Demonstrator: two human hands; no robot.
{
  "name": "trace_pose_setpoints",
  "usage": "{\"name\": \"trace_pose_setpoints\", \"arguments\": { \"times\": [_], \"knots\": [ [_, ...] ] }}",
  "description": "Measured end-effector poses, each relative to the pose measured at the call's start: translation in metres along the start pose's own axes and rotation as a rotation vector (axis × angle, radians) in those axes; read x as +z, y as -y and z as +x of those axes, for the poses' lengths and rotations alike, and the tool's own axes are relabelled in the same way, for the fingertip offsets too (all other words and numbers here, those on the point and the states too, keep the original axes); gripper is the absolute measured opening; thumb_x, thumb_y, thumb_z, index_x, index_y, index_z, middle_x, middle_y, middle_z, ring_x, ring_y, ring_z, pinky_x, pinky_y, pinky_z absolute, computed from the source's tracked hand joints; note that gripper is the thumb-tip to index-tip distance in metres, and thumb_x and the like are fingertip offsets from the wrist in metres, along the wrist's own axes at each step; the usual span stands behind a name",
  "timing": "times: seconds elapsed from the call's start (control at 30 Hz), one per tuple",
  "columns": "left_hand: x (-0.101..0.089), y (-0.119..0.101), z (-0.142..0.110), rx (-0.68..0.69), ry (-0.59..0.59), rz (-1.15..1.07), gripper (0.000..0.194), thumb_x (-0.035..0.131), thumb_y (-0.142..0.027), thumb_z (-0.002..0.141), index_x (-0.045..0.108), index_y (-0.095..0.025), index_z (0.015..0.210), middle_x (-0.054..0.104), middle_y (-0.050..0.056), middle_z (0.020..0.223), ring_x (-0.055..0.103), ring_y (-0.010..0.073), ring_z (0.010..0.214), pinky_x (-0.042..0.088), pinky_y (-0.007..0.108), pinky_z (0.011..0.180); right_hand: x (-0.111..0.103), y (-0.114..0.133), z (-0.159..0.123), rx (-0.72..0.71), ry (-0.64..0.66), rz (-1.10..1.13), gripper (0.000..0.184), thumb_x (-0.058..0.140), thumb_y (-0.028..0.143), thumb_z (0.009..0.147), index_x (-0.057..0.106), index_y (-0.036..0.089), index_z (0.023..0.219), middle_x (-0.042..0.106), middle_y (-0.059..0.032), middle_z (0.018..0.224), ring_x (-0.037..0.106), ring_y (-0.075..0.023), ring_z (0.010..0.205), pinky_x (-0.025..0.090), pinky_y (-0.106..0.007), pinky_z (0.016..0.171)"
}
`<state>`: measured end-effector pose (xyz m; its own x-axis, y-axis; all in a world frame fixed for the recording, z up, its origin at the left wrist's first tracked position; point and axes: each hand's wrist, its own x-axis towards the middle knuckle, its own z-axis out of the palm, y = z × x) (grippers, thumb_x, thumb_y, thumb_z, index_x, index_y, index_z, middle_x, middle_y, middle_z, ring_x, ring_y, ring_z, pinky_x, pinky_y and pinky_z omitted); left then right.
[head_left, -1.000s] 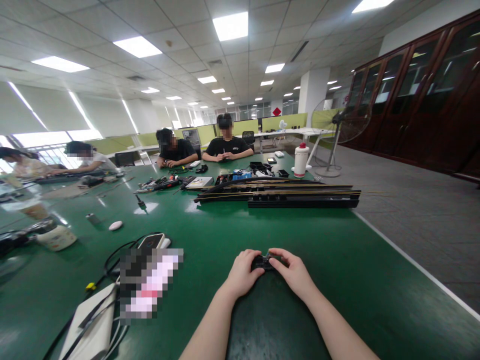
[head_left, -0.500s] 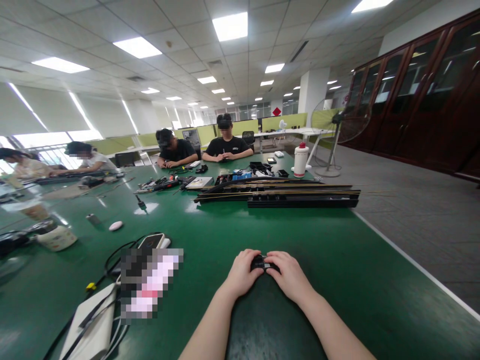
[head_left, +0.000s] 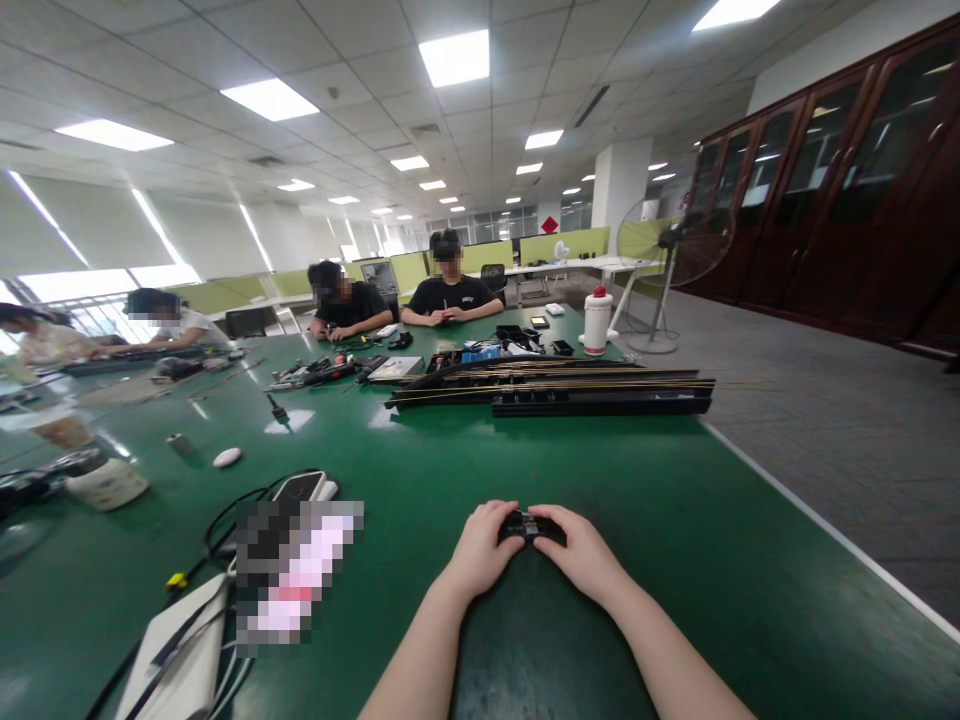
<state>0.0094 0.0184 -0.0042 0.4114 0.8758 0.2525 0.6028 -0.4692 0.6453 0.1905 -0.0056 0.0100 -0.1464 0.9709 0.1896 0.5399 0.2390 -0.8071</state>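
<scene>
A small black part (head_left: 529,526) with a silvery patch in its middle is held low over the green table (head_left: 420,470), directly before me. My left hand (head_left: 484,545) pinches its left end between thumb and fingers. From the other side, my right hand (head_left: 581,548) grips the right end the same way. Both hands are closed, and the fingers cover the part's ends. Its exact kind is too small to make out, as is whether it touches the tabletop.
Beyond my hands lie long black strips (head_left: 600,400) with thin brass-coloured rods. On the left are a power bank (head_left: 176,650), cables and a partly blurred phone (head_left: 300,490). A white bottle (head_left: 598,325) stands farther back. Several people sit around the table.
My right fingers have shifted slightly right, so more of the black part's middle shows between the hands. The view has turned a little to the right.
</scene>
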Motion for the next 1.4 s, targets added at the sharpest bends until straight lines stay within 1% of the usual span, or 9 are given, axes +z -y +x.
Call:
{"name": "trace_pose_setpoints", "arguments": {
  "times": [0.37, 0.5, 0.57, 0.67, 0.7, 0.77, 0.87, 1.1, 1.4],
  "knots": [
    [-0.001, 0.001, 0.0, -0.018, -0.004, -0.022, 0.044, 0.059, -0.022, 0.075, 0.053, -0.022, 0.118, 0.056, 0.007, 0.116, 0.049, 0.0232, 0.105, 0.038, 0.038, 0.095, -0.001, 0.002, 0.001, 0.045, 0.0, 0.007, 0.037, 0.058, 0.018, 0.069, 0.062, 0.019, 0.106, 0.065, -0.0061, 0.112, 0.057, -0.0214, 0.107, 0.039, -0.037, 0.098],
    [0.001, 0.002, 0.0, -0.015, -0.043, -0.096, 0.049, 0.061, -0.02, 0.072, 0.05, -0.022, 0.12, 0.054, 0.008, 0.117, 0.047, 0.0234, 0.108, 0.036, 0.039, 0.096, 0.0, 0.002, 0.001, 0.053, -0.004, 0.009, 0.037, 0.058, 0.018, 0.069, 0.062, 0.019, 0.106, 0.065, -0.0061, 0.112, 0.057, -0.0216, 0.107, 0.039, -0.037, 0.098],
    [0.002, 0.002, 0.002, -0.027, -0.108, -0.169, 0.047, 0.063, -0.022, 0.071, 0.051, -0.021, 0.117, 0.052, 0.008, 0.116, 0.048, 0.0229, 0.108, 0.039, 0.037, 0.093, 0.0, 0.002, 0.0, 0.058, -0.004, 0.01, 0.038, 0.058, 0.018, 0.069, 0.062, 0.019, 0.106, 0.064, -0.0064, 0.113, 0.056, -0.0216, 0.107, 0.039, -0.036, 0.098],
    [0.001, 0.004, 0.006, -0.137, -0.299, -0.287, 0.023, 0.056, -0.034, 0.077, 0.061, -0.018, 0.092, 0.052, 0.008, 0.102, 0.053, 0.02, 0.092, 0.046, 0.031, 0.075, -0.001, 0.001, 0.001, 0.063, -0.002, 0.008, 0.038, 0.058, 0.019, 0.069, 0.062, 0.019, 0.107, 0.065, -0.0061, 0.112, 0.057, -0.0215, 0.107, 0.039, -0.036, 0.098],
    [-0.001, 0.006, 0.007, -0.183, -0.371, -0.313, 0.026, 0.049, -0.04, 0.081, 0.061, -0.017, 0.077, 0.052, 0.006, 0.092, 0.054, 0.0189, 0.085, 0.046, 0.029, 0.071, -0.001, 0.001, 0.0, 0.065, -0.002, 0.009, 0.038, 0.058, 0.02, 0.07, 0.062, 0.02, 0.107, 0.065, -0.0058, 0.112, 0.057, -0.0214, 0.107, 0.039, -0.036, 0.098],
    [-0.004, 0.009, 0.009, -0.282, -0.522, -0.348, 0.046, 0.038, -0.049, 0.086, 0.055, -0.017, 0.057, 0.049, 0.003, 0.077, 0.054, 0.0164, 0.075, 0.044, 0.029, 0.072, -0.001, 0.001, 0.0, 0.066, -0.001, 0.01, 0.038, 0.058, 0.02, 0.07, 0.062, 0.021, 0.108, 0.065, -0.0053, 0.112, 0.057, -0.0214, 0.107, 0.039, -0.036, 0.097],
    [-0.008, 0.014, 0.009, -0.37, -0.633, -0.351, 0.052, 0.04, -0.057, 0.082, 0.055, -0.017, 0.051, 0.047, 0.001, 0.073, 0.053, 0.0162, 0.072, 0.043, 0.03, 0.073, -0.002, 0.002, -0.001, 0.072, 0.003, 0.012, 0.038, 0.058, 0.021, 0.07, 0.061, 0.021, 0.108, 0.064, -0.0055, 0.112, 0.057, -0.0215, 0.107, 0.039, -0.037, 0.097],
    [-0.01, 0.014, 0.007, -0.438, -0.607, -0.276, 0.053, 0.045, -0.063, 0.075, 0.064, -0.017, 0.055, 0.045, 0.001, 0.071, 0.053, 0.0185, 0.072, 0.043, 0.031, 0.071, -0.003, 0.003, -0.001, 0.077, 0.003, 0.013, 0.038, 0.058, 0.021, 0.07, 0.062, 0.021, 0.108, 0.064, -0.0051, 0.112, 0.056, -0.0214, 0.107, 0.039, -0.037, 0.097],
    [-0.011, 0.014, 0.007, -0.442, -0.551, -0.215, 0.047, 0.045, -0.055, 0.077, 0.064, -0.017, 0.056, 0.049, 0.004, 0.076, 0.054, 0.0199, 0.076, 0.043, 0.033, 0.074, -0.003, 0.005, -0.001, 0.08, 0.007, 0.014, 0.036, 0.058, 0.02, 0.071, 0.062, 0.021, 0.107, 0.065, -0.0051, 0.112, 0.057, -0.0214, 0.106, 0.039, -0.037, 0.097]
  ]
}}
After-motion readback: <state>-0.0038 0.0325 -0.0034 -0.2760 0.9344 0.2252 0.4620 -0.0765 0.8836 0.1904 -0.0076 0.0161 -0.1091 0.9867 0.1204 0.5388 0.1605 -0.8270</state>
